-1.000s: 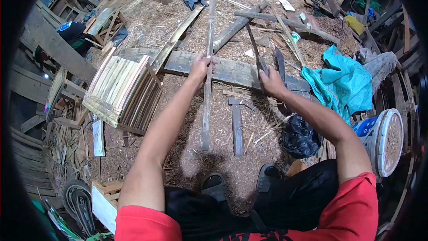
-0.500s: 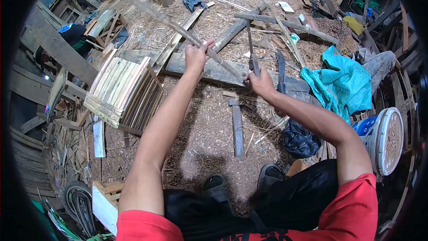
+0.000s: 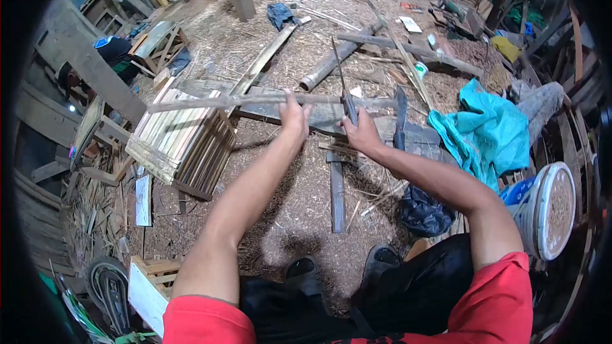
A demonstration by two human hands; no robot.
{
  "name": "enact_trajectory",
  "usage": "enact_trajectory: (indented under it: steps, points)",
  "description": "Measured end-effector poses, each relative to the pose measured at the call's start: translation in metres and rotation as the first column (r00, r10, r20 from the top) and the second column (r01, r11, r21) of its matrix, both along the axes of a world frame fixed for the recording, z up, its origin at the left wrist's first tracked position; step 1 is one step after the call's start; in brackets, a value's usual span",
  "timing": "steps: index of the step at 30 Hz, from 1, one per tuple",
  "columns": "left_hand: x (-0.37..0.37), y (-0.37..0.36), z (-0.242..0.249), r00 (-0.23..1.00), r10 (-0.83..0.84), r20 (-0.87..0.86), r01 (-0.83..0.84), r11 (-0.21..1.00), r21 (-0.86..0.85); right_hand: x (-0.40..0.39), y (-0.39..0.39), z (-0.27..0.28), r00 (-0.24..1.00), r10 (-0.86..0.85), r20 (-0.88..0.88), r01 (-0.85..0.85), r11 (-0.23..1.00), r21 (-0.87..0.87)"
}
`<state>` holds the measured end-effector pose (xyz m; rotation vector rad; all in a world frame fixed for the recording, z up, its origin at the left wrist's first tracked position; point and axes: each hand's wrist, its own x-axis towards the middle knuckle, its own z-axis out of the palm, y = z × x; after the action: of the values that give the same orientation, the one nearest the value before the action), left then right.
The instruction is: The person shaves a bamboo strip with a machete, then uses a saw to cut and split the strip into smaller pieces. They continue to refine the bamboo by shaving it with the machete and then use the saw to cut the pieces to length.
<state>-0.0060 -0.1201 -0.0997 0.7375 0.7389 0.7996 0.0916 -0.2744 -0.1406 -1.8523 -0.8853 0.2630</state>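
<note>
Far left, on the sawdust floor (image 3: 280, 216): your stack of finished slats (image 3: 182, 137), pale, cut to like length, leaning in a tight bundle; judged from its size, a good share of the batch is already shaped. Above it, a long plank (image 3: 264, 60) lies slantwise on the shavings. Centre left: your left hand (image 3: 294, 116), fingers closed around the long strip (image 3: 255, 100), which you hold level, running from above the stack across to your right hand. The strip looks rough and unfinished, so by my reading this piece is only partly worked. Below it, the heavy beam (image 3: 319, 118) serves as your working block. Centre: a hammer (image 3: 336, 181) lies on the floor between your arms, untouched. Centre right: your right hand (image 3: 361, 132), fingers clenched on the handle of the blade (image 3: 341, 79), which stands upright with its edge near the strip. Just beside it, a second dark knife (image 3: 400, 118) rests on the beam. Right: a teal cloth (image 3: 491, 121), a black bag (image 3: 424, 210), and a white bucket (image 3: 548, 210) holding sawdust.
</note>
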Motion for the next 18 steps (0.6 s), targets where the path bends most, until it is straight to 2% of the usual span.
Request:
enact_trajectory:
  steps: [3,4,5,6,8,11,14,15,16,17,18]
  points:
    - [0.006,-0.003,-0.026,0.995,0.083,-0.049,-0.084,0.996,-0.028,0.002,0.0,-0.008,0.996,0.016,0.09,-0.008,0.995,-0.097]
    - [0.005,-0.005,-0.041,0.998,0.067,0.022,-0.067,0.998,-0.004,0.007,0.001,-0.015,0.995,0.018,0.101,-0.004,0.991,-0.137]
    - [0.005,-0.005,-0.058,0.999,0.047,0.007,-0.046,0.998,-0.041,0.012,0.002,-0.021,0.997,0.022,0.081,-0.009,0.989,-0.149]
    - [0.001,-0.009,-0.073,0.997,0.022,0.071,-0.013,0.992,-0.124,0.017,0.001,-0.028,0.998,0.023,0.056,-0.013,0.986,-0.167]
    - [-0.003,-0.02,-0.08,0.996,-0.025,-0.086,0.004,0.971,-0.237,0.028,0.002,-0.042,0.998,0.017,0.058,-0.004,0.976,-0.216]
    - [-0.02,-0.009,-0.123,0.914,-0.4,-0.065,0.376,0.897,-0.232,0.035,0.006,-0.054,0.994,0.003,0.108,0.025,0.965,-0.259]
    - [-0.026,-0.001,-0.115,0.682,-0.623,-0.384,0.56,0.782,-0.274,0.035,0.011,-0.056,0.992,0.046,0.114,-0.004,0.938,-0.347]
    - [-0.016,0.007,-0.138,0.624,-0.605,-0.494,0.559,0.788,-0.259,0.031,0.012,-0.055,0.995,0.023,0.098,0.009,0.95,-0.312]
    - [-0.015,0.009,-0.129,0.525,-0.629,-0.573,0.599,0.751,-0.276,0.028,0.013,-0.053,0.995,0.029,0.095,0.002,0.949,-0.315]
    - [-0.012,0.018,-0.127,0.332,-0.436,-0.837,0.749,0.661,-0.048,0.028,0.013,-0.051,0.995,0.035,0.092,-0.004,0.948,-0.318]
    - [-0.011,0.024,-0.13,0.182,-0.121,-0.976,0.883,0.456,0.108,0.026,0.01,-0.052,0.995,0.041,0.086,-0.011,0.947,-0.322]
